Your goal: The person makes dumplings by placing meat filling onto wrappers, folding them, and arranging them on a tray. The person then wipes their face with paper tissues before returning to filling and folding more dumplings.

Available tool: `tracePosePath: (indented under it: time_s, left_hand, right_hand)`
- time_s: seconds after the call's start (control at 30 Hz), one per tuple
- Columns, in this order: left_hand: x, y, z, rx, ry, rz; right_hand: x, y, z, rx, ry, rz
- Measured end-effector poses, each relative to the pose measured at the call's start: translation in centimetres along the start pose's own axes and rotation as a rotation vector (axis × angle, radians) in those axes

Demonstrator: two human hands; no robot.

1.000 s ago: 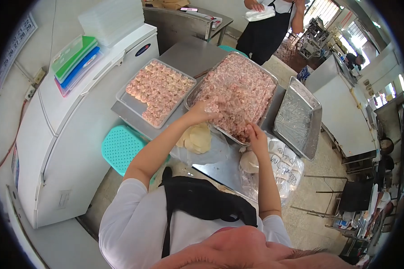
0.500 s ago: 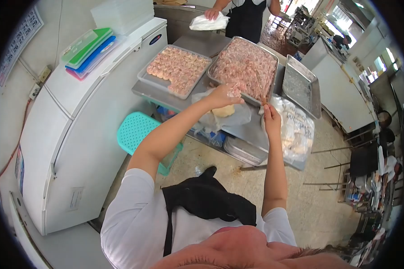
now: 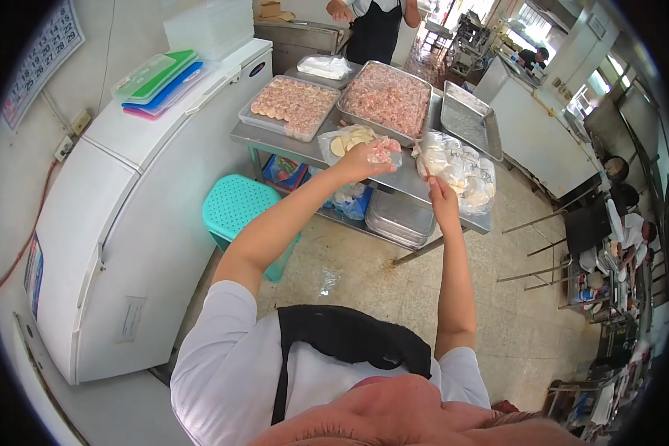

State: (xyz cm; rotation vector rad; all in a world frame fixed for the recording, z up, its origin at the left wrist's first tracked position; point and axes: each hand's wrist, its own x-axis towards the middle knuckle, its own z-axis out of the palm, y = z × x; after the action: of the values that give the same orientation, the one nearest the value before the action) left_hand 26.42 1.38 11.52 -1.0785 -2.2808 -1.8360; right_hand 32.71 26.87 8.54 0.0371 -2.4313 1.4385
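Two hands work above a steel tabletop (image 3: pixel 416 184), the left hand (image 3: pixel 364 161) cupping a pinkish clump of meat (image 3: pixel 384 151), the right hand (image 3: pixel 443 193) pinching what looks like a thin stick (image 3: pixel 428 176). Filling a wrapper appears to be the step underway; the next move likely calls for pressing the meat into shape. Beyond the dough rounds (image 3: pixel 347 140), a shallow tray (image 3: pixel 270 123) holds rows of filled pieces (image 3: pixel 293 100), while a deep pan (image 3: pixel 375 132) brims with minced meat (image 3: pixel 390 97).
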Motion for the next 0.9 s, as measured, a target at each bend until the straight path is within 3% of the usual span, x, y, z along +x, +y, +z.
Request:
tracePosePath:
  time_s: [0.07,0.13,0.27,0.57,0.77,0.83,0.9]
  left_hand:
    - [-0.4,0.8,0.6,0.020,0.011,0.047]
    - [-1.1,3.0,1.6,-0.069,-0.026,-0.087]
    - [-1.4,4.1,4.7,-0.210,-0.015,0.010]
    - [-0.3,2.4,9.9,-0.206,-0.030,-0.109]
    - [1.6,0.4,9.1,-0.247,-0.025,-0.099]
    - [2.9,-1.1,8.0,-0.163,0.030,0.061]
    - [4.1,-2.6,6.2,-0.180,-0.005,-0.036]
  right_hand:
    - [-1.4,0.4,-1.0,-0.002,-0.083,0.030]
    - [-2.9,-0.2,-2.2,0.025,-0.136,0.118]
    - [-5.7,-1.8,-4.5,0.249,-0.303,0.289]
    - [-7.2,-0.1,-8.0,0.294,-0.401,0.316]
    - [-4.3,1.0,-6.6,0.375,-0.440,0.388]
    - [-2.5,1.5,-5.5,0.398,-0.450,0.390]
    - [-0.4,2.0,-3.9,0.425,-0.481,0.387]
